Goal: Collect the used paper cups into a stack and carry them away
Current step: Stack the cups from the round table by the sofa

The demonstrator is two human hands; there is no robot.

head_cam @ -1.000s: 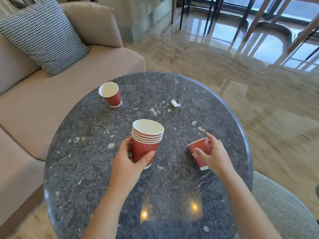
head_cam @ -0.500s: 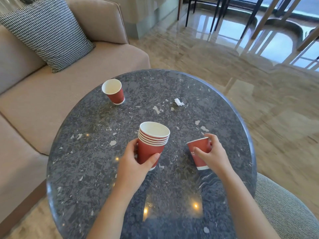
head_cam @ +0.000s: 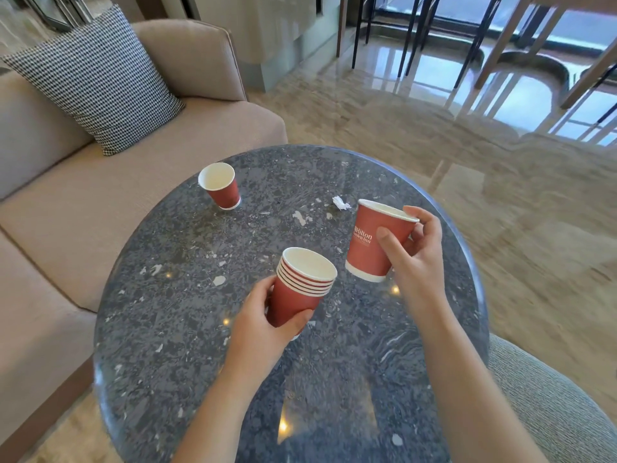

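Stack (head_cam: 298,297) base behind left hand (head_cam: 260,332); cup (head_cam: 365,257) print part-hidden by right hand (head_cam: 417,259).

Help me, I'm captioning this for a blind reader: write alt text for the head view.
A person's left hand holds a stack of red paper cups and the right hand a single tilted cup beside it, above a round dark table. Another cup stands at the table's far left edge; a beige sofa with a checked cushion sits left.

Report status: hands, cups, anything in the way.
Left hand grips stack. Right hand holds loose cup beside it. Far cup stands alone on table. Scrap nearby, nothing blocking.
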